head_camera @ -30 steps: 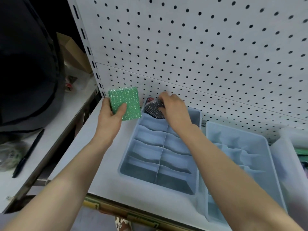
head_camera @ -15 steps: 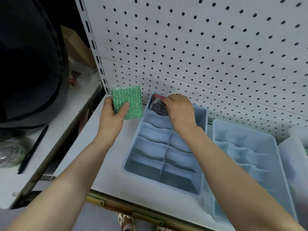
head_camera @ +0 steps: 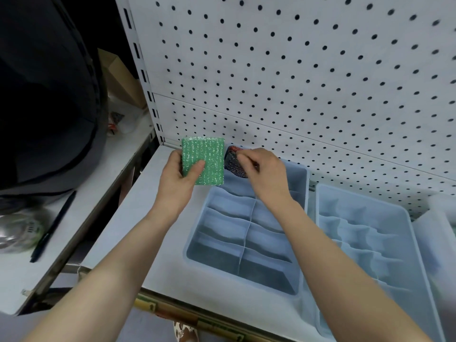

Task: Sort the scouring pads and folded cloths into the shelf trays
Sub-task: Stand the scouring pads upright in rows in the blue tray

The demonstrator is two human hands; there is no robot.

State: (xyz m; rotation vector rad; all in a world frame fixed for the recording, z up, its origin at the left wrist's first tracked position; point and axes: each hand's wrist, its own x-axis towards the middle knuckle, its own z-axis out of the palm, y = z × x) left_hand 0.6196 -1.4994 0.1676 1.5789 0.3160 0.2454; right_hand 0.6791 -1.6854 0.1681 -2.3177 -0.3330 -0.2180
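Head camera view: a green, sparkly rectangular scouring pad [head_camera: 203, 163] stands upright in the left hand [head_camera: 178, 178], thumb curled across its front face and fingers behind it, held above the white shelf board [head_camera: 138, 218] just left of the far-left corner of a pale blue plastic divided tray [head_camera: 246, 233]. Beside it, the right hand [head_camera: 265, 172] has its fingers curled and pinching a dark, glittery scouring pad with a red edge [head_camera: 233, 161], which sits in the tray's far-left compartment against the back wall. The other compartments of this tray show only their wavy dividers. A second pale blue divided tray [head_camera: 365, 245] lies just to the right, touching or nearly touching the first. Behind both rises a white pegboard panel with black holes [head_camera: 296, 82]. Off to the left, on a lower white table [head_camera: 81, 201], lie a black pen [head_camera: 53, 227] and a crumpled clear plastic bag [head_camera: 17, 233].
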